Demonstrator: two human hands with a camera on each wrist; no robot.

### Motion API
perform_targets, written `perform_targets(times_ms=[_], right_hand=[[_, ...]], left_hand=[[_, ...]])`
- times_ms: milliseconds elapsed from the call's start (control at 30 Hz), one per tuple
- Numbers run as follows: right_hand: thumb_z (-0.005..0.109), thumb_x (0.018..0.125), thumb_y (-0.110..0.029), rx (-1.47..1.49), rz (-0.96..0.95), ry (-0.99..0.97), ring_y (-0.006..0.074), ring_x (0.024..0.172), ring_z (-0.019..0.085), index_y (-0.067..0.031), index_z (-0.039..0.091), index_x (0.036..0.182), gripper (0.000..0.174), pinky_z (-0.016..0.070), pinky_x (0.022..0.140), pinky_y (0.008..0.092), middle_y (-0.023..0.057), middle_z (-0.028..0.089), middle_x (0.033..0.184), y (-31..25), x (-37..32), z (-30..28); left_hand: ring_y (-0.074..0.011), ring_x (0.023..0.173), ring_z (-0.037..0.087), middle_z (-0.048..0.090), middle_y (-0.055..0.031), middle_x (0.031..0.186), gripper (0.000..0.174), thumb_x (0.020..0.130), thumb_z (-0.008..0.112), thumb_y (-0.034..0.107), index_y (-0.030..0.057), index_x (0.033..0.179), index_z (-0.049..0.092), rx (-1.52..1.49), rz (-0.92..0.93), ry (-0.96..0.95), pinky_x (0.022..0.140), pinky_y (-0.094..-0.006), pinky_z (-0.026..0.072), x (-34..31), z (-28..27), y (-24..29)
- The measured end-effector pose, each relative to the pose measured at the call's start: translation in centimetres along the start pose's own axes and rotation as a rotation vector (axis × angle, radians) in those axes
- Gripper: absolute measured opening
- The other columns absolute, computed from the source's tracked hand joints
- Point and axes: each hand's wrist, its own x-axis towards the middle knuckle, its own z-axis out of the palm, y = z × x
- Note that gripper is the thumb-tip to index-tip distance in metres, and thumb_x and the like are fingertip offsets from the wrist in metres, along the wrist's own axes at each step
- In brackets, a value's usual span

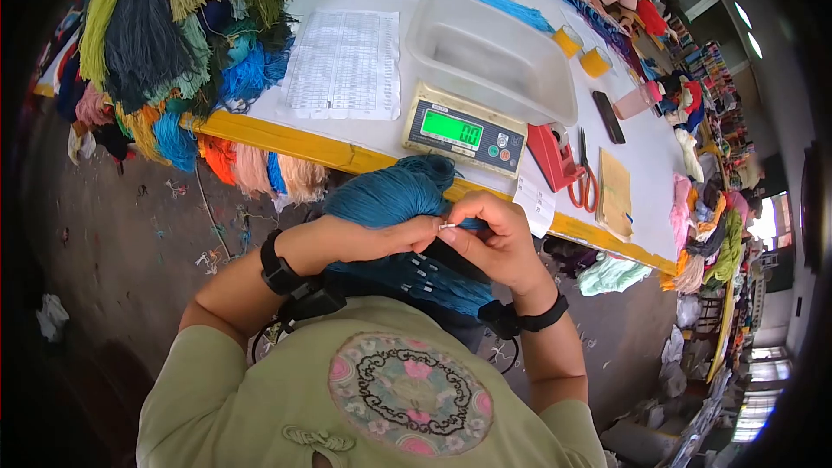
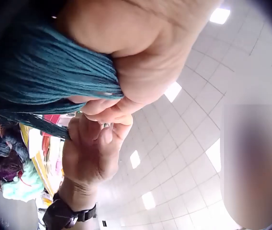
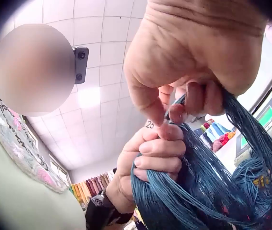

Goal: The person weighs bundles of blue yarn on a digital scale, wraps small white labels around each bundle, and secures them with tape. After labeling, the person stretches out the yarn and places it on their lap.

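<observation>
In the head view, mid-frame, I see the left hand point(image 1: 373, 238) and right hand point(image 1: 503, 241) meet by blue yarn point(image 1: 381, 198), the right pinching a small white strip point(image 1: 447, 226). In the left wrist view, yarn fills the upper left. In the right wrist view, lower centre, the left fingers curl closely round strands.

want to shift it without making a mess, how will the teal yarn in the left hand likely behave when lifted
The teal yarn will probably be floppy, since its strands droop in slack loops over the left hand. It could also tangle or snag fairly easily, as many thin strands hang loose and separate below the hand.
</observation>
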Motion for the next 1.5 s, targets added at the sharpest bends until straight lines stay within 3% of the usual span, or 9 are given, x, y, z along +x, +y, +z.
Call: perform_targets(times_ms=[100,333,433,700,1033,1100,1300,1400,1500], right_hand=[[0.069,0.088,0.003,-0.028,-0.021,0.119,0.0068,0.079,0.058,-0.0036,0.055,0.101,0.020,0.0464,0.071,0.0197,-0.0005,0.063,0.086,0.1,-0.2,0.8],[0.071,0.085,0.004,-0.022,0.065,0.274,0.0041,0.069,0.051,-0.0057,0.051,0.121,0.043,0.0409,0.062,0.0195,-0.0014,0.059,0.078,0.1,-0.3,2.0],[0.071,0.084,0.004,-0.023,0.102,0.269,0.0042,0.070,0.051,-0.0064,0.054,0.119,0.041,0.0406,0.062,0.0198,-0.0015,0.059,0.078,-0.1,-1.0,1.7],[0.070,0.092,-0.018,-0.042,0.455,0.007,0.0099,0.079,0.060,-0.0010,0.066,0.094,0.018,0.0471,0.074,0.0246,0.0001,0.066,0.083,0.9,-7.6,-9.2],[0.072,0.088,-0.027,0.280,0.748,0.031,0.0192,0.080,0.060,-0.0030,0.068,0.089,0.024,0.0463,0.073,0.0321,0.0040,0.066,0.085,3.9,-21.1,-12.2],[0.072,0.083,-0.019,-0.699,1.069,-0.340,0.0296,0.084,0.064,-0.0069,0.071,0.095,0.017,0.0476,0.079,0.0386,0.0098,0.068,0.089,4.6,-21.3,-10.6],[0.068,0.078,-0.001,-1.022,0.234,-0.157,0.0350,0.089,0.064,-0.0097,0.068,0.091,0.016,0.0481,0.083,0.0437,0.0114,0.064,0.096,0.4,-8.4,-6.2],[0.071,0.080,0.006,-0.369,-0.069,0.166,0.0261,0.085,0.065,-0.0038,0.062,0.105,0.028,0.0556,0.068,0.0324,0.0110,0.061,0.103,-4.8,0.1,-1.0],[0.075,0.084,-0.003,-0.011,-0.050,0.175,0.0137,0.078,0.060,-0.0043,0.058,0.114,0.035,0.0492,0.062,0.0244,0.0076,0.058,0.102,-6.5,4.8,2.2]], left_hand=[[-0.0105,0.050,0.054,0.055,-0.0035,0.060,0.029,0.098,0.056,0.028,0.0076,0.079,0.065,0.481,0.692,0.287,0.049,-0.0275,0.0389,1.4,-0.1,-3.1],[-0.0171,0.062,0.061,0.060,-0.0061,0.067,0.019,0.094,0.063,0.023,0.0061,0.086,0.069,0.266,0.302,0.385,0.059,-0.0332,0.0452,1.4,0.8,-1.8],[-0.0150,0.062,0.061,0.064,-0.0070,0.073,0.016,0.093,0.065,0.020,0.0044,0.093,0.069,0.543,0.713,0.564,0.057,-0.0313,0.0447,1.9,0.6,-2.7],[-0.0069,0.052,0.055,0.069,-0.0101,0.074,0.022,0.093,0.067,0.019,-0.0022,0.097,0.068,-0.427,0.019,0.262,0.045,-0.0172,0.0369,-6.7,-7.9,-1.0],[-0.0092,0.051,0.055,0.070,-0.0086,0.074,0.022,0.094,0.063,0.020,-0.0005,0.086,0.069,-0.069,-0.227,0.671,0.046,-0.0195,0.0389,-16.8,-13.9,-1.8],[-0.0108,0.057,0.058,0.075,-0.0108,0.092,0.020,0.095,0.060,0.015,-0.0005,0.089,0.071,0.058,-0.245,0.763,0.052,-0.0217,0.0429,-17.1,-14.4,-3.5],[-0.0199,0.101,0.064,0.068,-0.0170,0.119,0.040,0.095,0.064,0.029,-0.0048,0.116,0.067,-0.200,0.246,0.588,0.086,-0.0295,0.0497,-10.2,-9.1,0.2],[-0.0308,0.145,0.033,0.029,-0.0230,0.158,0.100,0.079,0.063,0.072,-0.0010,0.144,0.045,-0.396,0.395,0.249,0.114,-0.0456,0.0321,-5.6,-6.9,1.8],[-0.0283,0.144,0.033,0.031,-0.0213,0.157,0.097,0.084,0.059,0.070,-0.0020,0.146,0.041,-0.452,0.542,0.121,0.115,-0.0459,0.0310,-2.8,-4.7,2.3]])
